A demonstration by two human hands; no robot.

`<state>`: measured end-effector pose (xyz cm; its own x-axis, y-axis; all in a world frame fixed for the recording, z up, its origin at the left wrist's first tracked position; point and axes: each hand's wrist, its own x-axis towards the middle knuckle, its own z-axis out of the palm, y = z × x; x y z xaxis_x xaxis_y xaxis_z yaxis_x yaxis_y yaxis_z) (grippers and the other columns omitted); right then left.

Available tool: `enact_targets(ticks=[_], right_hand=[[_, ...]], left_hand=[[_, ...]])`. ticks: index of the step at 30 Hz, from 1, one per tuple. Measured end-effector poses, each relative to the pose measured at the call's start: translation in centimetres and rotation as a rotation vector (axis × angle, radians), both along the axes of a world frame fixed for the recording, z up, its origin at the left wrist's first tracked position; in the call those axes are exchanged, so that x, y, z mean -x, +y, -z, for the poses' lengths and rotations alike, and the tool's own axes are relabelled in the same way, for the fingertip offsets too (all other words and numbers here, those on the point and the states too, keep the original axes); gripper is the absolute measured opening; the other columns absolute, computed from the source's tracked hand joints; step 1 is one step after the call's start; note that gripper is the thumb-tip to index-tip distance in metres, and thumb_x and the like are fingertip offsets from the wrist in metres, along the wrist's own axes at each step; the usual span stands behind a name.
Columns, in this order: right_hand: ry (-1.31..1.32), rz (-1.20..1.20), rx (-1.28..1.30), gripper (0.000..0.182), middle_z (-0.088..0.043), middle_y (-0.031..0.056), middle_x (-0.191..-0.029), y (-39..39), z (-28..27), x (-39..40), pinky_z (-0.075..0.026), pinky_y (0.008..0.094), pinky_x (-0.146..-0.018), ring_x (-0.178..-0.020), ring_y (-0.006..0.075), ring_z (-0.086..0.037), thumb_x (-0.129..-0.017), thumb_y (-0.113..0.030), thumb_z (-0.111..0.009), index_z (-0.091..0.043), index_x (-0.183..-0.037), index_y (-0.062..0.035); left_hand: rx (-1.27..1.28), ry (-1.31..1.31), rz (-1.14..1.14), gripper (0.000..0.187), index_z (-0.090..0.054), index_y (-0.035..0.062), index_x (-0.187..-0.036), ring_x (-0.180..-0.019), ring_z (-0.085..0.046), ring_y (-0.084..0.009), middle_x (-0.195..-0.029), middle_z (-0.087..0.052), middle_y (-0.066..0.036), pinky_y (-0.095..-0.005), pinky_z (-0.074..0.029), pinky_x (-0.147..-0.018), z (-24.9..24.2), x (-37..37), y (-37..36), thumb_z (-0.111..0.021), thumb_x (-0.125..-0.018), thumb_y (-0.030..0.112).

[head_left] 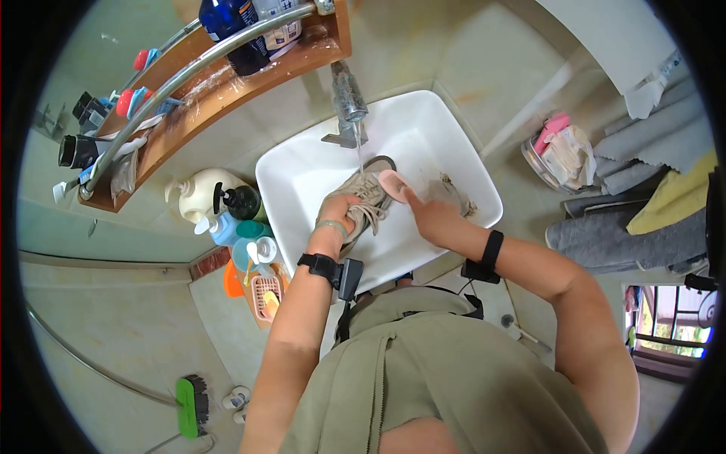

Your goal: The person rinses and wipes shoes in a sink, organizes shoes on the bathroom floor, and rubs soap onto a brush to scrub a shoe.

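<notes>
Left hand clamped on laced shoe, inside sink.
Right hand, over sink's middle, closed on pink tool beside shoe; contact unclear. Faucet at sink's back edge, running. Shoe probably light, soft-sided, slick when wet; best gripped along its side, clear of laces.

the washbasin looks like smooth, glossy ceramic; the faucet and tubular rail are shiny metal; the shelf is wood with a slight sheen; the lace-up shoe looks like matt fabric; the pink brush-like tool seems smooth plastic; the grey towels are matt, soft-napped cloth; the wall tiles have a smooth, satiny finish
</notes>
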<state>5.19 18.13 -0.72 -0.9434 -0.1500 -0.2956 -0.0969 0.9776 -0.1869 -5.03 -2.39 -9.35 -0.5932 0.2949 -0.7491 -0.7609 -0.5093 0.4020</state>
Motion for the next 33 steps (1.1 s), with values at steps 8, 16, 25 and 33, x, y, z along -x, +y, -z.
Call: enact_targets(ticks=[8,16,25,33], right_hand=[[0.221,-0.018,0.150,0.058,-0.065,0.0232,-0.075,-0.6,2.3,3.3,-0.051,0.0501,-0.061,-0.068,0.0366,-0.066,-0.084,-0.006,-0.046,-0.028,-0.139,0.0022],[0.207,-0.090,0.070,0.056,-0.063,0.0252,-0.072,0.7,1.5,3.8,-0.051,0.0496,-0.057,-0.065,0.0390,-0.064,-0.084,-0.004,-0.044,-0.028,-0.137,0.0078],[0.232,-0.100,-0.107,0.062,-0.061,0.0226,-0.069,1.5,2.6,2.9,-0.051,0.0467,-0.059,-0.062,0.0362,-0.063,-0.084,-0.006,-0.048,-0.024,-0.140,0.0074],[0.094,-0.081,-0.074,0.060,-0.062,0.0262,-0.073,-0.4,3.2,1.2,-0.050,0.0516,-0.063,-0.066,0.0421,-0.063,-0.086,-0.003,-0.042,-0.022,-0.142,0.0008]], left_hand=[[-0.019,0.053,0.012,0.034,-0.049,-0.0108,-0.114,-0.091,-0.063,-0.0361,-0.105,-0.058,-0.022,-0.0427,-0.056,-0.080,1.2,-0.1,-0.3,-0.049,-0.080,-0.012],[-0.048,0.033,0.027,0.031,-0.050,-0.0120,-0.111,-0.088,-0.064,-0.0351,-0.101,-0.058,-0.022,-0.0427,-0.057,-0.078,2.2,0.5,-0.3,-0.051,-0.080,-0.011],[0.044,0.017,0.032,0.037,-0.049,-0.0095,-0.115,-0.098,-0.062,-0.0377,-0.106,-0.059,-0.025,-0.0458,-0.052,-0.091,1.9,0.4,-0.1,-0.047,-0.078,-0.009],[0.014,0.036,0.029,0.038,-0.049,-0.0093,-0.117,-0.098,-0.062,-0.0369,-0.109,-0.060,-0.024,-0.0435,-0.050,-0.093,2.2,0.5,-0.3,-0.048,-0.079,-0.009]])
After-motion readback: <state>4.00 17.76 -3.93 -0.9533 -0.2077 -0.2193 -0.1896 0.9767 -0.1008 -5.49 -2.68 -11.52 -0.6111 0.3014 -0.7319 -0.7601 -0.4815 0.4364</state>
